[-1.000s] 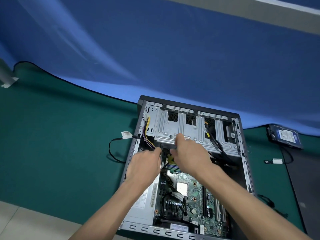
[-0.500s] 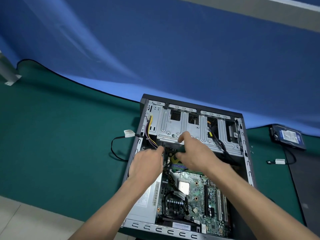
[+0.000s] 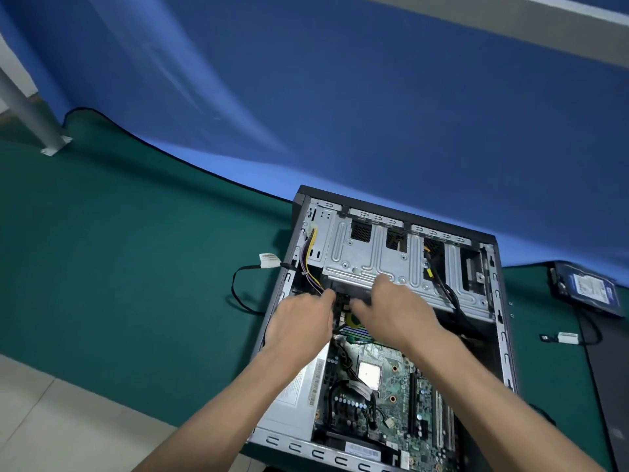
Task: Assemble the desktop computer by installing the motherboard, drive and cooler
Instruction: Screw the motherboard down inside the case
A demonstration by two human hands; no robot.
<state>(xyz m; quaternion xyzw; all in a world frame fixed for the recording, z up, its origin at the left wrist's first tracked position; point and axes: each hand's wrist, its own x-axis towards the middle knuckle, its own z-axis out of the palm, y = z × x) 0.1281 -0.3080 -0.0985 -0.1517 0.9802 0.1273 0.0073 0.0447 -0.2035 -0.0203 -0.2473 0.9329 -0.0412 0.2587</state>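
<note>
The open computer case (image 3: 503, 335) lies flat on the green mat, with the motherboard (image 3: 391, 396) seated inside and its bare CPU (image 3: 369, 374) showing. My left hand (image 3: 299, 321) reaches in just below the silver drive cage (image 3: 367, 264); its fingers are curled and its thumb pinches a black cable connector (image 3: 342, 301) by the purple and yellow wires (image 3: 308, 267). My right hand (image 3: 398, 311) lies beside it, fingers resting on the cage's lower edge, thumb pointing at the connector. The hard drive (image 3: 589, 287) lies outside the case at the right. No cooler is visible.
A black cable loop with a white tag (image 3: 269, 260) lies left of the case. A small cable with a white plug (image 3: 566, 337) and a dark panel (image 3: 609, 386) sit right of the case. A blue cloth (image 3: 340, 114) covers the back. A metal leg (image 3: 30, 114) stands far left.
Both hands stay at the same spot under the drive cage. My right forefinger has slid from the cage face down to its lower edge. The view has shifted slightly.
</note>
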